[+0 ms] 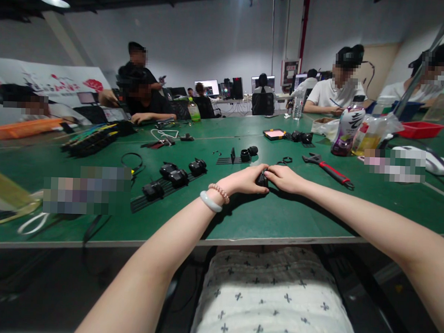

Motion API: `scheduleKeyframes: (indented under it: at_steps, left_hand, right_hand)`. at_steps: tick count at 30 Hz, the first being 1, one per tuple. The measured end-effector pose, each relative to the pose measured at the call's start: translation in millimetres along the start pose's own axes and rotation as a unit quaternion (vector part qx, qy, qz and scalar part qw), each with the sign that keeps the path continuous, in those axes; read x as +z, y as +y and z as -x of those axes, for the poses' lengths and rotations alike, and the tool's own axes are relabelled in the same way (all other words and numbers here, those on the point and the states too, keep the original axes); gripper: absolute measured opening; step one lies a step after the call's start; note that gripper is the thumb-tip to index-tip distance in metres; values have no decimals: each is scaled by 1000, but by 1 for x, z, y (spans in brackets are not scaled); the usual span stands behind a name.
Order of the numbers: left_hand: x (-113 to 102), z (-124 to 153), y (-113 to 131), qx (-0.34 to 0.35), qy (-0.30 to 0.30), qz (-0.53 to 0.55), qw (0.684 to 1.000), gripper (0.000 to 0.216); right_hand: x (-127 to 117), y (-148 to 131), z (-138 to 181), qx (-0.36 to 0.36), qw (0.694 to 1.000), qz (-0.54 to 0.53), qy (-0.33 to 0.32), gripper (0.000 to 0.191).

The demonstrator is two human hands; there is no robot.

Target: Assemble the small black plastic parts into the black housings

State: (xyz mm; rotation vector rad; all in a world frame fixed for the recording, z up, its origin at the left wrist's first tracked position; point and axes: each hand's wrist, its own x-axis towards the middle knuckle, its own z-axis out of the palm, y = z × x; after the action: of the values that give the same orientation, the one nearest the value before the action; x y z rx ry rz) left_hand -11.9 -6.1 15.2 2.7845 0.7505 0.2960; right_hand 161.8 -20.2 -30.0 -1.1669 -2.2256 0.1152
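Left hand [248, 180] and right hand [285, 179] meet over green table [293, 223], fingers of both closed on small black part [261, 178], mostly hidden between them. From part: rack [137, 205] with four fittings [178, 177], 9 o'clock; rings [287, 160], 1; bottle [349, 129], 2; wrench [332, 172], 3.

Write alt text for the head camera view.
A person's left hand and right hand hold a small black part over a green table. Black fittings on a slotted strip lie to the left, a red-handled adjustable wrench to the right; other people are beyond.
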Motion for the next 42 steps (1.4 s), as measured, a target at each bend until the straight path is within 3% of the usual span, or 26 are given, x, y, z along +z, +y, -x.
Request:
scheduleKeyframes:
  at_steps: [4,10,20,27,33,42]
  left_hand:
    - [2,-1,-2,13,3,6,1000,64]
    - [2,0,-3,1,1,1,1000,62]
    - [1,1,-1,-8,-1,-1,1000,55]
    - [-1,1,2,-5,-2,-3,1000,59]
    - [-1,1,1,-7,3,1,1000,62]
    - [2,0,-3,3,-1,-3,1000,64]
  right_hand:
    - [-4,1,2,12,1000,-17,19,30]
    - [-5,7,5,-49,997,-60,-15,43]
    - [-7,4,4,-97,993,-65,-12,38]
    - [-4,4,2,-37,997,-45,-41,27]
    - [4,6,-1,33,995,-82,-35,32]
    - [-2,5,-2,43,996,-62,-42,33]
